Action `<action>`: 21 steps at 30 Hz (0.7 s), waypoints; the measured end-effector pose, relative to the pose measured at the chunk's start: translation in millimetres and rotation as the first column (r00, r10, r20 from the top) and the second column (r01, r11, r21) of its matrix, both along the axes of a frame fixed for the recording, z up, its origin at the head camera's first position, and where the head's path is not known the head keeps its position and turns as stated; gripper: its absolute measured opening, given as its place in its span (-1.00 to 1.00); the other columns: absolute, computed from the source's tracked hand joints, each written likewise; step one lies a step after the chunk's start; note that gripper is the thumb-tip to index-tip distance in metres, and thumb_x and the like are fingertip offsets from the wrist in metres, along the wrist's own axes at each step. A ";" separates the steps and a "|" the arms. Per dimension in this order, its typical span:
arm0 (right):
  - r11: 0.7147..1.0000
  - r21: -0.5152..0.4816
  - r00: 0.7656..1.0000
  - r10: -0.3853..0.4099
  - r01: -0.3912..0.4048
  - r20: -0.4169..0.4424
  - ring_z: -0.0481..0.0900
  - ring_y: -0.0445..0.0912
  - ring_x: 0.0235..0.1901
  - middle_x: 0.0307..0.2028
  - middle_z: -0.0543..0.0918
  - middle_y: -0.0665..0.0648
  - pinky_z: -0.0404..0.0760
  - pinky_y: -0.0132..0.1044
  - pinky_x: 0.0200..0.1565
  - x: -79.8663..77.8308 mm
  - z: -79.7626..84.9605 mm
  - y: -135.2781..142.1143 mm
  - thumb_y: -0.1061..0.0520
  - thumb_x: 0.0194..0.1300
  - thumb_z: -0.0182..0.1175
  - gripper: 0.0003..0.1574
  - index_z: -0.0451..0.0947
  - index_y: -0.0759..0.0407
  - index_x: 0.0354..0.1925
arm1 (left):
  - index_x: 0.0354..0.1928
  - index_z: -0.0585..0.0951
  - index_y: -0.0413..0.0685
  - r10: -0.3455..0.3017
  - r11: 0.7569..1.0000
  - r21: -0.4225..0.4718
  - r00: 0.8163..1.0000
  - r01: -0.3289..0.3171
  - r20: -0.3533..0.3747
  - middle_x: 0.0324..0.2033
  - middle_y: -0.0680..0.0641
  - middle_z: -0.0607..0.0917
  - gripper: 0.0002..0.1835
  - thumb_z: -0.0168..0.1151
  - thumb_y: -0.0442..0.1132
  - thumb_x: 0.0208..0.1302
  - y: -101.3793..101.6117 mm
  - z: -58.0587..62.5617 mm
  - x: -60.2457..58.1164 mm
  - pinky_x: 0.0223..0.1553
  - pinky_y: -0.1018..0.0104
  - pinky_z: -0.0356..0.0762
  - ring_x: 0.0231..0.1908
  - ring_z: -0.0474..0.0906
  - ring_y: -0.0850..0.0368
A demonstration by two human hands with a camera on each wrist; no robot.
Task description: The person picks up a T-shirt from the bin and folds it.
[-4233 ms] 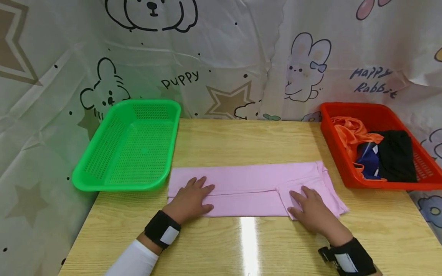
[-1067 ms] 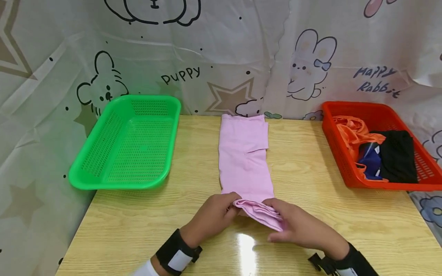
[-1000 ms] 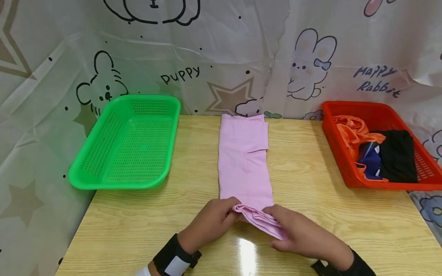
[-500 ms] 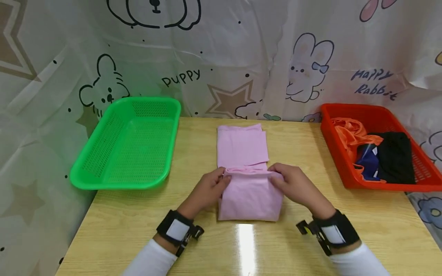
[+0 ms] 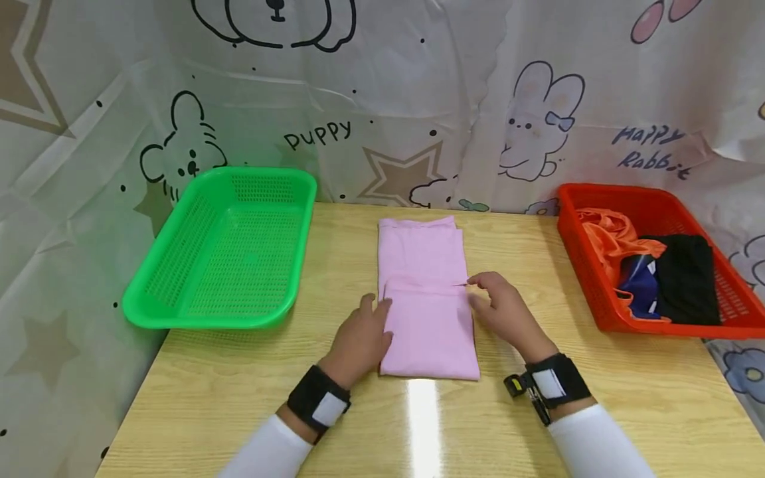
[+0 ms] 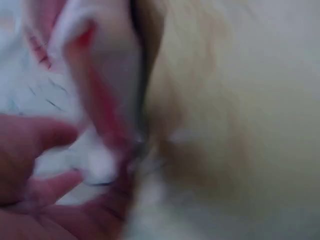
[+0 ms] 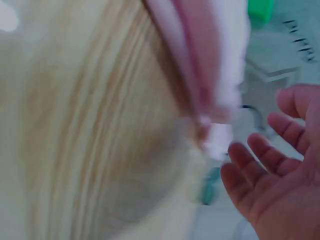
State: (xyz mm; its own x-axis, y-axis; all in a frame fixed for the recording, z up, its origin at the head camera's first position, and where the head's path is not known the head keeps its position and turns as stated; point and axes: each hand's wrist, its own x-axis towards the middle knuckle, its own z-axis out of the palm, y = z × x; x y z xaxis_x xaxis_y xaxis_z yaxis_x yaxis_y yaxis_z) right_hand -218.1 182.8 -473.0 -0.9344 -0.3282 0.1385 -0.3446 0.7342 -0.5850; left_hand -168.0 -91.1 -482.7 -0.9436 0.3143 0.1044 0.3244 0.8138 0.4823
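Observation:
A folded pink garment (image 5: pixel 427 335) lies lengthwise on the table, its near part doubled over toward the back. What garment it is, the folds do not show. My left hand (image 5: pixel 357 342) is at the garment's left edge, its fingers loosely bent. Across from it, my right hand (image 5: pixel 507 312) is by the right edge near the folded-over end. In the right wrist view the right hand (image 7: pixel 280 175) has its fingers spread, apart from the pink cloth (image 7: pixel 210 60). The left wrist view is blurred; fingers of the left hand (image 6: pixel 55 192) appear spread beside the cloth.
A green plastic basket (image 5: pixel 291 265) stands at the left of the wooden table (image 5: pixel 340 245). To the right, a red basket (image 5: pixel 576 265) contains orange cloth (image 5: pixel 612 232), blue cloth (image 5: pixel 639 285) and black cloth (image 5: pixel 687 279). A printed curtain (image 5: pixel 394 79) hangs behind.
The pink garment was turned lengthwise, and both hands folded its near end away from the person. They have since let go of the folded-over edge, which now lies flat.

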 end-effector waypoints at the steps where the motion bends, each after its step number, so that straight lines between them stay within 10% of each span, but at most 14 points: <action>1: 1.000 0.011 0.998 0.028 -0.028 -0.051 0.44 0.06 0.00 -0.02 0.52 0.22 0.48 0.10 0.00 12.4 1.6 1.0 0.15 0.27 0.15 -0.67 0.47 0.25 -0.01 | 0.17 0.43 -0.16 -0.074 0.993 -0.097 0.995 0.068 -0.059 0.06 -0.29 0.47 -0.44 0.30 -0.18 0.11 -1.5 4.2 11.5 -0.26 0.06 0.59 -0.12 0.48 -0.11; 4: 0.979 0.105 0.971 0.189 -0.175 -0.149 0.46 0.03 0.00 -0.05 0.56 0.20 0.50 0.05 0.00 51.9 -0.1 1.6 0.11 0.16 0.26 -0.65 0.51 0.22 -0.08 | -0.03 0.53 -0.05 -0.296 0.923 -0.304 0.939 0.236 -0.172 -0.01 -0.17 0.51 -0.54 0.39 -0.14 -0.01 -6.0 8.7 37.3 -0.37 0.15 0.57 -0.10 0.42 -0.07; 7: 0.927 0.223 0.936 0.332 -0.302 -0.113 0.46 0.00 0.03 -0.01 0.55 0.18 0.53 -0.01 0.02 80.4 -6.6 -0.3 0.05 0.05 0.36 -0.54 0.53 0.16 -0.08 | -0.18 0.55 0.03 -0.381 0.875 -0.396 0.901 0.279 -0.209 -0.18 -0.03 0.53 -0.71 0.37 -0.20 0.01 -9.6 4.6 46.5 -0.44 0.24 0.52 -0.15 0.42 0.03; 14: 0.880 0.336 0.925 0.375 -0.336 -0.056 0.43 -0.05 0.04 0.00 0.54 0.11 0.52 -0.08 0.03 76.1 -15.5 -4.3 0.22 -0.06 0.38 -0.55 0.57 0.10 -0.11 | -0.31 0.60 0.02 -0.317 0.887 -0.410 0.926 0.213 -0.205 -0.37 0.07 0.58 -0.89 0.20 -0.35 0.17 -12.2 -6.3 33.2 -0.53 0.29 0.47 -0.37 0.45 0.12; 21: 0.928 0.248 0.955 0.295 -0.278 -0.035 0.42 -0.25 -0.36 -0.40 0.52 -0.13 0.54 -0.26 -0.30 89.0 -8.4 -3.4 0.30 0.06 0.19 -0.77 0.46 -0.04 -0.39 | -0.54 0.52 0.07 -0.247 0.960 -0.149 0.967 0.236 -0.057 -0.58 0.12 0.52 -0.86 0.14 -0.29 0.12 -12.7 3.1 40.0 -0.48 0.35 0.45 -0.44 0.40 0.20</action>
